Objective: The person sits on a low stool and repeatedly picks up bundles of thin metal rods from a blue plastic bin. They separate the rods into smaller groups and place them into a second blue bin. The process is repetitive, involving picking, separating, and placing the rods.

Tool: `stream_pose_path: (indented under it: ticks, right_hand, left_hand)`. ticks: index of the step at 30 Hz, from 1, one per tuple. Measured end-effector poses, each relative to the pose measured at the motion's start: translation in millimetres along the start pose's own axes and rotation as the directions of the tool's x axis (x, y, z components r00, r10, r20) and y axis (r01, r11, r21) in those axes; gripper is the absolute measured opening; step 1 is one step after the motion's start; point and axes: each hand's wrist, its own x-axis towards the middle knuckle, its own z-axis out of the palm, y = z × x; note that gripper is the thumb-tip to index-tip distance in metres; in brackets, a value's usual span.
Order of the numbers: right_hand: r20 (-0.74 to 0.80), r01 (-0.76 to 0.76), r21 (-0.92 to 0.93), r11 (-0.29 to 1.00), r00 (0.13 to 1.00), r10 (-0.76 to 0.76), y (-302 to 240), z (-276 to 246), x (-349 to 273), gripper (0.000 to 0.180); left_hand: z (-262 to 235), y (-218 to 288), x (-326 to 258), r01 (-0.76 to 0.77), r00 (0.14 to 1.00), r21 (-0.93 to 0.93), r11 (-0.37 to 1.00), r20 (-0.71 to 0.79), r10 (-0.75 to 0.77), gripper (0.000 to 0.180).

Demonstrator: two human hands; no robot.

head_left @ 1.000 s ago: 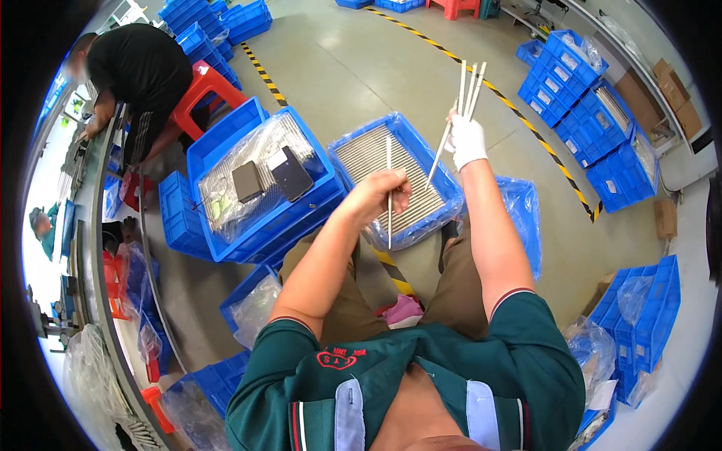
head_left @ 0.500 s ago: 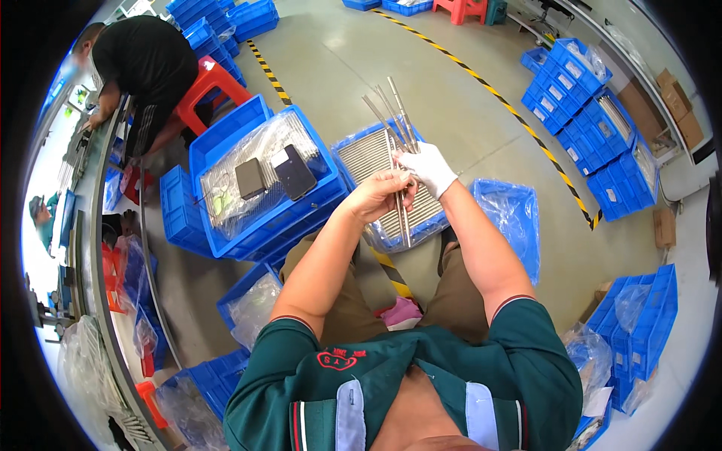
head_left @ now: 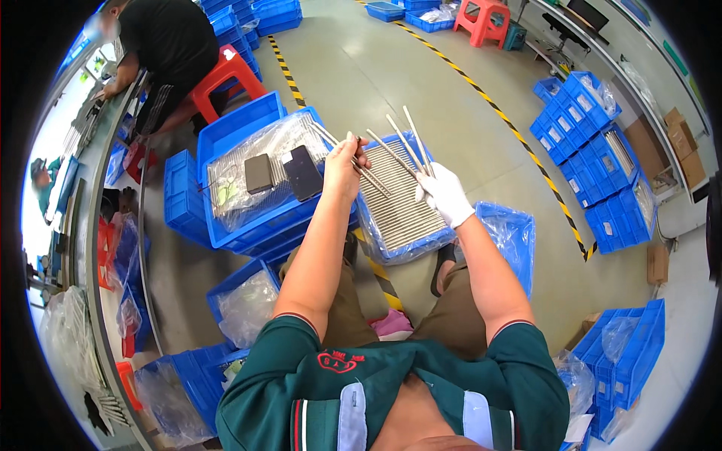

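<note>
My bare left hand (head_left: 344, 170) is closed on a couple of thin metal rods (head_left: 375, 183), which slant across from upper left to lower right. To its right, my right hand (head_left: 447, 197), in a white glove, grips several more metal rods (head_left: 404, 143) near their lower ends, their upper ends fanning apart. Both hands are above a blue crate (head_left: 421, 249) lined with clear plastic. Inside it, a layer of similar rods (head_left: 400, 218) lies side by side.
Left of my hands, a blue crate (head_left: 259, 244) carries plastic-wrapped rods, a dark phone (head_left: 302, 173) and a small dark box (head_left: 258, 174). Another plastic-lined crate (head_left: 519, 248) stands right. A co-worker (head_left: 169, 45) sits at the left bench (head_left: 94, 218) by a red stool (head_left: 226, 83).
My hands have moved apart: the left went up and left with a couple of rods, the right slightly right and down with the others. The bunch is now split between them.
</note>
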Motion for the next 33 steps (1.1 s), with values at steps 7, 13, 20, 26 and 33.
stream_pose_path:
  ticks: [7, 13, 20, 26, 33]
  right_hand:
    - [0.004, -0.021, -0.069, 0.997, 1.000, 0.021, -3.4, 8.4, -9.3, 0.013]
    - [-0.057, -0.009, 0.014, 1.000, 0.998, 0.009, -2.0, 14.6, -3.4, 0.013]
    - [-0.211, 0.087, -0.234, 0.968, 0.968, -0.138, 17.9, 13.2, 9.6, 0.019]
    - [-0.332, 0.120, -0.315, 0.941, 0.915, -0.228, 19.9, 18.5, 10.2, 0.020]
    - [-0.281, 0.162, -0.613, 0.773, 0.870, -0.406, 17.3, 1.9, 17.4, 0.019]
  left_hand:
    - [4.8, -7.9, -2.6, 0.045, 0.995, -0.141, 0.989, 0.099, -0.031, 0.031]
    - [21.5, -30.4, -15.3, 0.129, 0.986, -0.055, 0.990, 0.116, -0.122, 0.026]
    - [29.5, -35.7, -22.5, 0.206, 0.968, 0.040, 0.978, 0.135, -0.209, 0.027]
    - [47.4, -49.4, -40.9, 0.134, 0.981, 0.346, 0.928, 0.083, -0.173, 0.022]
    - [45.8, -45.0, -33.7, 0.122, 0.984, 0.514, 0.849, 0.048, -0.171, 0.020]
